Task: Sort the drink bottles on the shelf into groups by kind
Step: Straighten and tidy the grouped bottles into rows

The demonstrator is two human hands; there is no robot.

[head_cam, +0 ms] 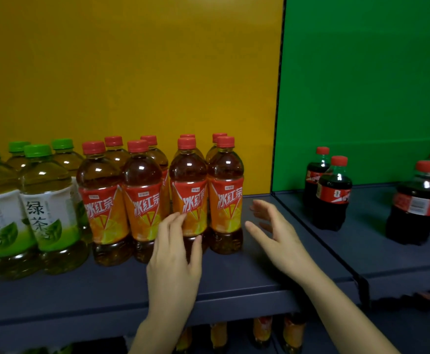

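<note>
While I'm watching the head feed, the left hand (175,256) is resting on the third iced tea bottle (188,175) in the front row. Its fingers are lying nearly straight and loosely apart, tips on the left side of the orange label, thumb lying against the lower front. It's touching, not clamping.

The right hand (280,236) is hovering wide open with fingers spread, palm facing left. It's holding nothing and staying clear of the end bottle (225,195) just beside it.

The iced tea group (101,200) is standing upright in two rows, packed shoulder to shoulder, mid-shelf against the yellow back panel (132,72). The green tea bottles (48,200) are sitting tight on its left, touching. The cola bottles (333,195) are standing well apart in the right bay, in front of the green back panel (361,85).

On room to move: bare shelf (106,284) is showing in front of both tea groups, up to the front lip. A bare strip is also running under the right hand, between the end bottle and the dark seam (318,236) splitting the two bays. The right bay is showing bare board between the cola bottles.

More bottles (262,328) are showing below the shelf edge, too dark for me to tell the kind.
</note>
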